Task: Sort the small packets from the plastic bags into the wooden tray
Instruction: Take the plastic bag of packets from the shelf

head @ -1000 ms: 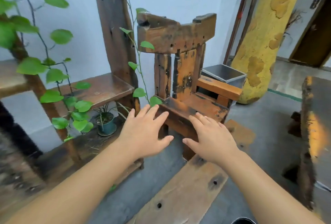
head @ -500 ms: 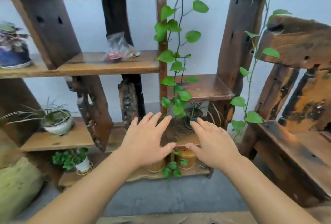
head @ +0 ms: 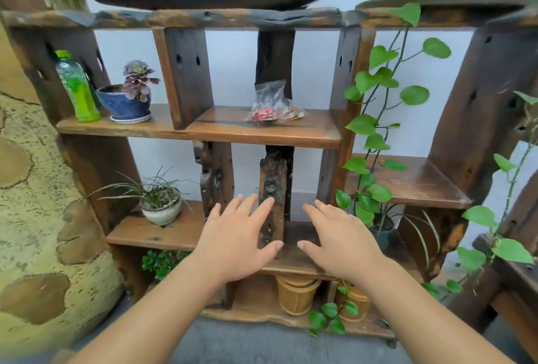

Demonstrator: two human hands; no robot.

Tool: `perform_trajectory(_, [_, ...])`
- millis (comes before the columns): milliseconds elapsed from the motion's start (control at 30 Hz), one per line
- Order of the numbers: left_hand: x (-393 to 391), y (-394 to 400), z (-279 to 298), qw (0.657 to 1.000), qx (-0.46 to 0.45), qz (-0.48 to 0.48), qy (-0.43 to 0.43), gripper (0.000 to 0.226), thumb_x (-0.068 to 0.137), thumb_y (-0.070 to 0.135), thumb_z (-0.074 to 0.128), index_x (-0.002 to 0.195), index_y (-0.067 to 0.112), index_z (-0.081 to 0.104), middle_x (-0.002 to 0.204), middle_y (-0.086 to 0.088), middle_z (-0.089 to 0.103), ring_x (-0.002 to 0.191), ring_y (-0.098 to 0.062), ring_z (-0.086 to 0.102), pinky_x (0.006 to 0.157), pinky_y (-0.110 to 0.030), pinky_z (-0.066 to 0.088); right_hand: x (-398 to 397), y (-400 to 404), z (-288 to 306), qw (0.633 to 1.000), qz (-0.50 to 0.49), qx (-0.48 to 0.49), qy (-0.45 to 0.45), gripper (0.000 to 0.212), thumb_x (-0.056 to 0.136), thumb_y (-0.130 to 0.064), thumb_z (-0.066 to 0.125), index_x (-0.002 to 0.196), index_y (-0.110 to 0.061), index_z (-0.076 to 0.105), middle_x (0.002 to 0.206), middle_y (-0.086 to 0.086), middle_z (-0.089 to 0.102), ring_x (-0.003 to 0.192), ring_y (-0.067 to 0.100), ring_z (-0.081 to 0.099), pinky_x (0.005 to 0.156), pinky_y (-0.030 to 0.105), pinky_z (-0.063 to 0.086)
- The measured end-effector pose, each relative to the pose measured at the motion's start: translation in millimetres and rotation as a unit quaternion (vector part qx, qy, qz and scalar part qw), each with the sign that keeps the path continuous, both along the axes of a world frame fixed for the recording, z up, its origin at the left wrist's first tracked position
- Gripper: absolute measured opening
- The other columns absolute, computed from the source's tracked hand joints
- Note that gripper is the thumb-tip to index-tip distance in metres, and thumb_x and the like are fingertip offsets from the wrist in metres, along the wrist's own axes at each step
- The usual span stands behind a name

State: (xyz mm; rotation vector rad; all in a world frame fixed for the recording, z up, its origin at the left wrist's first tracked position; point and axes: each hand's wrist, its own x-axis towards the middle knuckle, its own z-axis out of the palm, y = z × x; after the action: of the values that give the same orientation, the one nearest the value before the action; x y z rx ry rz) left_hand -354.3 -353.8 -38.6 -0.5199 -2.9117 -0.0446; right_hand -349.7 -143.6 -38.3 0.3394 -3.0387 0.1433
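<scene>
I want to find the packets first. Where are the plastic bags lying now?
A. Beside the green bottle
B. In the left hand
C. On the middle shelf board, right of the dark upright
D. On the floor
C: the plastic bags lie on the middle shelf board; both hands are empty.

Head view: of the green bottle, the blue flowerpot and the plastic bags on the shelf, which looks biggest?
1. Green bottle, tallest.
2. Blue flowerpot and plastic bags look about alike; I cannot rank them.
</scene>
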Motion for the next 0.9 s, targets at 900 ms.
perform_trajectory(900, [-280.5,-61.8,70.3,0.983,0.155,-0.091,-0.037,0.083,0.084,0.067,0.045,0.153,0.034,0.013,0.162,0.007,0.017,0.147,-0.016,0.020,0.116,-0.040,0.029,-252.7,-66.1,69.3,0.997,-0.054,0.032,0.044,0.063,0.089,-0.053,0.052,0.142,-0.024,0.037,0.145,0.000,0.046,0.130,0.027,0.046,0.100,0.046,0.046])
